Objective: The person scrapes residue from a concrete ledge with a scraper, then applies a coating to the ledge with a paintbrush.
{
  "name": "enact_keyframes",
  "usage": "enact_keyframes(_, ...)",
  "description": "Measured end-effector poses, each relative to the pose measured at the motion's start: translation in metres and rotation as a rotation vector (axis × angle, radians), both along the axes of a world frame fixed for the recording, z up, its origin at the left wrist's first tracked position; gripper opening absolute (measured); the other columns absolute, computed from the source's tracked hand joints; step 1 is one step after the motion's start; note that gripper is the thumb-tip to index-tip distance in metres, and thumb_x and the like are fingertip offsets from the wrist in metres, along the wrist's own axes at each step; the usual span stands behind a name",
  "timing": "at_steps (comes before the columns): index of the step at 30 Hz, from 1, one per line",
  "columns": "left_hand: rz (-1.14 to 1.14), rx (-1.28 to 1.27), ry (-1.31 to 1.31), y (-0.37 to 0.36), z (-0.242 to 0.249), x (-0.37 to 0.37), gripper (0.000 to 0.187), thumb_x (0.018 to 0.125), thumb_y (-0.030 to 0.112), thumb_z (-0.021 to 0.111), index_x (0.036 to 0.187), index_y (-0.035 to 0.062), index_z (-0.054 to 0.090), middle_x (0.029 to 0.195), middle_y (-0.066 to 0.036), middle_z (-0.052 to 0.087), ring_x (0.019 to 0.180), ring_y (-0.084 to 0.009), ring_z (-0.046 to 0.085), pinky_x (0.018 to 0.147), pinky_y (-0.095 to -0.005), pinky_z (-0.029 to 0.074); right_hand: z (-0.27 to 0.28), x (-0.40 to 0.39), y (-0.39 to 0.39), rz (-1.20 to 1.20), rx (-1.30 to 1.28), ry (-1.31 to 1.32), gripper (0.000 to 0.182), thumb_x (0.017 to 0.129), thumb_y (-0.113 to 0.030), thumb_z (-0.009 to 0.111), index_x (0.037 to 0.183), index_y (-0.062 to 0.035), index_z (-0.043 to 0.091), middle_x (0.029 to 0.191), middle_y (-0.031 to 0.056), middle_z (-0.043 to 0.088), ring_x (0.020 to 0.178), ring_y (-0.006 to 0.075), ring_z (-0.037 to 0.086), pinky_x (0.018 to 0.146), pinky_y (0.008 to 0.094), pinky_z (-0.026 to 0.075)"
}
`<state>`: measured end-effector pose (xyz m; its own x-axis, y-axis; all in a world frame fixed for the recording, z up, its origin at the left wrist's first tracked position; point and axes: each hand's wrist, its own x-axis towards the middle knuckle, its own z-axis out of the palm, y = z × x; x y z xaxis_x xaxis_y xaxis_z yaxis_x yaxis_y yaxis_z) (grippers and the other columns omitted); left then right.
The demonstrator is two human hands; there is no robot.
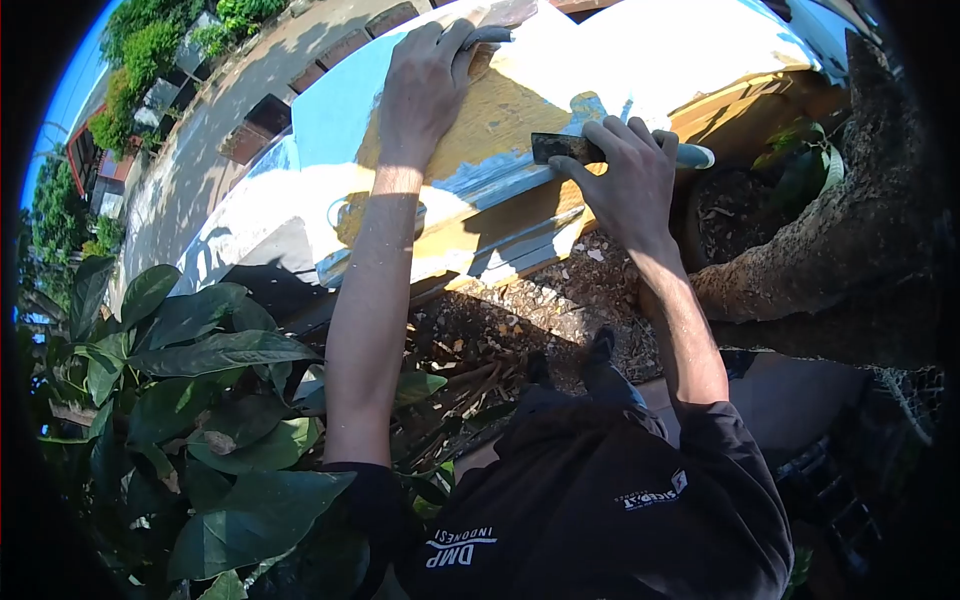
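Observation:
My right hand [635,175] is closed around a scraper, with its dark, flat blade [567,148] sticking out on the left and a pale blue rounded handle end [695,156] on the right. It is over the lower edge of a large light-blue painted panel [335,110]. Higher up and further left, my left hand [425,90] rests on the panel, fingers curled on a small grey folded piece [487,36] whose material I cannot make out. Between the hands lies a yellow-brown patch [515,112] where the blue paint is absent. Strong sunlight washes out the upper right of the panel.
Broad green leaves [225,350] crowd the left side below my left arm. A thick tree trunk [800,250] stands on the right, beside a round pot [735,215]. Littered soil [530,320] lies beneath the panel. A paved road [190,200] runs at upper left.

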<state>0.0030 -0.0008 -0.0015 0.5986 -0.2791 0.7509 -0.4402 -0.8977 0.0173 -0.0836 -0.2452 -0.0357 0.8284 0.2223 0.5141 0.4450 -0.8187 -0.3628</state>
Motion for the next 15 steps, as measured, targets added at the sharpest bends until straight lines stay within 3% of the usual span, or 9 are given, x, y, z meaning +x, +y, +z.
enact_keyframes(6, -0.023, 0.015, -0.017, 0.0, -0.003, 0.004, 0.023, 0.1, 0.017, 0.06, 0.118, 0.0053, 0.065, 0.099, -0.016, 0.067, 0.097, -0.0356, 0.064, 0.089, -0.0456, 0.05, -0.004, -0.004, 0.012, 0.06, -0.023, -0.041, 0.03, 0.082, -0.037, 0.083, 0.098, -0.015, 0.072, 0.093, 0.001, 0.067, 0.097, 0.0204, 0.061, 0.091, 0.0404, 0.037)
enact_keyframes(12, -0.032, -0.008, -0.016, 0.003, -0.002, 0.003, 0.023, 0.099, 0.018, 0.061, 0.119, 0.0084, 0.064, 0.094, -0.015, 0.065, 0.093, -0.0348, 0.063, 0.086, -0.0457, 0.05, 0.002, 0.014, -0.061, -0.316, -0.172, -0.094, 0.04, 0.083, -0.044, 0.081, 0.103, -0.0098, 0.074, 0.102, 0.0035, 0.073, 0.103, 0.0246, 0.065, 0.094, 0.0476, 0.041)
enact_keyframes(13, -0.038, -0.008, -0.044, 0.003, -0.003, 0.008, 0.021, 0.098, 0.019, 0.062, 0.117, 0.0103, 0.064, 0.091, -0.013, 0.063, 0.091, -0.0337, 0.063, 0.086, -0.0453, 0.05, 0.003, 0.016, -0.069, -0.302, -0.122, -0.113, 0.045, 0.082, -0.046, 0.081, 0.105, -0.0093, 0.073, 0.103, 0.0076, 0.075, 0.101, 0.0283, 0.068, 0.097, 0.0537, 0.041)
enact_keyframes(15, -0.043, -0.012, -0.06, 0.005, -0.006, 0.009, 0.019, 0.097, 0.02, 0.062, 0.115, 0.0122, 0.063, 0.088, -0.012, 0.062, 0.088, -0.0327, 0.062, 0.085, -0.045, 0.05, 0.007, 0.012, -0.072, -0.25, -0.093, -0.019, 0.049, 0.081, -0.048, 0.082, 0.109, -0.0102, 0.071, 0.096, 0.0098, 0.074, 0.093, 0.0299, 0.069, 0.093, 0.052, 0.045)
